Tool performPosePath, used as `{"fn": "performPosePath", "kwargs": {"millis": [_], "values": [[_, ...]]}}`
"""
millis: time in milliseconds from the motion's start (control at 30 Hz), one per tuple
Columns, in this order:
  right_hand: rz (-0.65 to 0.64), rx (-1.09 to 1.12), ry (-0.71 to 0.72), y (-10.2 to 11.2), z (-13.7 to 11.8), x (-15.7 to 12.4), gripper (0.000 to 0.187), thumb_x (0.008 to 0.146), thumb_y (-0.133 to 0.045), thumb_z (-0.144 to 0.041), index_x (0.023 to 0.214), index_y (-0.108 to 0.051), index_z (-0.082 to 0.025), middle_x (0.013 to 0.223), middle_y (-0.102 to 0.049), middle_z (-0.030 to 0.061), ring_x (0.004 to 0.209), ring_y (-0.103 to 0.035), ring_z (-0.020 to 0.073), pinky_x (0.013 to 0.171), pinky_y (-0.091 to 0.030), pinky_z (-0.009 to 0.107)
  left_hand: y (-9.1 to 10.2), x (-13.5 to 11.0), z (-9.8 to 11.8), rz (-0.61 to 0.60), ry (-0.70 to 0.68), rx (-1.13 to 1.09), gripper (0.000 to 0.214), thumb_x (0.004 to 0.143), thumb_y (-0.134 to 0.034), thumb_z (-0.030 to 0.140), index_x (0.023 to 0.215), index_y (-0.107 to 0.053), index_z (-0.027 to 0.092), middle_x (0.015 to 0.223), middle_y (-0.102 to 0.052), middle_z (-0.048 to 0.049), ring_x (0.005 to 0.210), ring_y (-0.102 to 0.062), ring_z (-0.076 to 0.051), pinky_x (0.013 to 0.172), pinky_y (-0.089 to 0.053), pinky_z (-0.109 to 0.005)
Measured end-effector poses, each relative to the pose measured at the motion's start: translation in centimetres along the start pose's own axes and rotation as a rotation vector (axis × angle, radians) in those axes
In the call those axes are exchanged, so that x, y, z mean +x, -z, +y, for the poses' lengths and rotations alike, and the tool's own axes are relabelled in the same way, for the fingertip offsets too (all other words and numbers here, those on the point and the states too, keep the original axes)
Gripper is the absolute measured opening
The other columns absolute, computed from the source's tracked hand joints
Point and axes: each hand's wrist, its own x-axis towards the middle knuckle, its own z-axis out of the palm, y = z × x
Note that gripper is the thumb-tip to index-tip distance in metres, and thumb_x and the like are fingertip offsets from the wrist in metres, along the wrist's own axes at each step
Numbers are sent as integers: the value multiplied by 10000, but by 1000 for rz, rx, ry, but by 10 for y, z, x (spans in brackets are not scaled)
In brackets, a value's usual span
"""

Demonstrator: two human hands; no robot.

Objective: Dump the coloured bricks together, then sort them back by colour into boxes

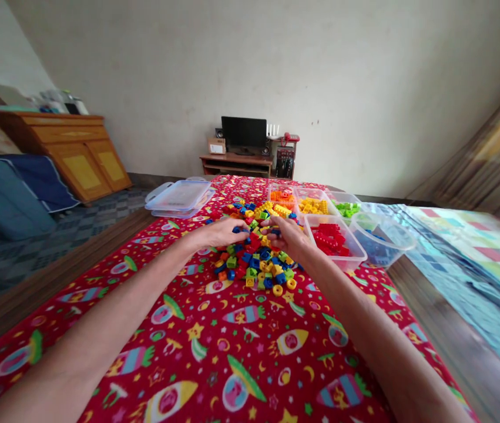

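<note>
Where the hands meet: over the heap of plastic building blocks (254,252), we find the left hand (218,233) with its fingers closed on a blue block (240,230); the right hand (284,237) is curled at the heap's far side, and we cannot tell whether it grips anything.
Heap: mixed colours, spread on a red rocket-print bedspread (241,329).
Beyond the heap: a row of transparent tubs holding orange blocks (281,197), yellow blocks (312,205) and green blocks (346,208).
Right of the heap: a tub of red blocks (335,242), with a tilted tub of blue blocks (379,249) just beside it.
Left of the heap: stacked transparent tubs (179,197).
Far behind the heap: a computer monitor (244,132), a red telephone (291,137).
In the way: both hands cover the heap's middle from us.
Hard to make out: the blue blocks, dimmed by their tub's plastic wall.
</note>
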Motion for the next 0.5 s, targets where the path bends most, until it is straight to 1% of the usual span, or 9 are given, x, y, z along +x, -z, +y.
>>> {"fn": "performPosePath", "kwargs": {"millis": [67,133,200,267,333,400,500], "values": [[16,-8,-70,-3,1,-1,221,926,-475,-272,776,-566,-138,537,-562,-2,429,-470,50,388,-341,115,2,-4,5,19,37,-210,381,790,-568,458,995,-647,146,681,-622,6,578,-540,-133,541,-387,-230],[2,-5,-124,-5,3,-3,259,959,-436,-306,819,-579,-141,538,-578,3,474,-536,73,445,-437,140,3,-8,11,26,76,-449,393,781,-617,452,1015,-624,137,667,-600,16,558,-527,-115,539,-396,-226],[-37,5,-160,-8,7,-4,277,972,-417,-353,874,-579,-151,565,-602,7,501,-574,93,485,-504,183,1,-10,17,19,101,-669,383,752,-682,395,1028,-614,139,762,-637,-3,640,-579,-120,617,-450,-234],[-92,54,-164,-10,12,-4,279,978,-400,-380,925,-565,-161,631,-633,16,533,-609,111,534,-559,240,-2,-10,21,-15,116,-839,364,741,-713,333,1039,-617,147,902,-672,-37,785,-632,-145,748,-491,-266],[-135,130,-156,-12,16,-3,281,989,-370,-374,951,-550,-162,714,-654,34,585,-646,128,598,-592,295,-5,-9,24,-44,111,-947,320,757,-709,302,1025,-630,147,1013,-679,-66,928,-639,-173,876,-483,-308],[-146,211,-148,-15,19,-3,273,994,-356,-355,963,-542,-158,781,-659,49,650,-674,144,655,-605,328,-9,-7,26,-59,96,-994,282,787,-686,309,1013,-646,144,1074,-676,-84,1028,-619,-193,957,-452,-336],[-72,308,-164,-19,18,-3,221,994,-362,-316,959,-518,-163,801,-643,39,710,-685,150,690,-612,343,-15,-8,32,-60,67,-997,320,831,-637,341,1093,-640,157,1152,-658,-100,1139,-572,-218,1020,-406,-364]]}}
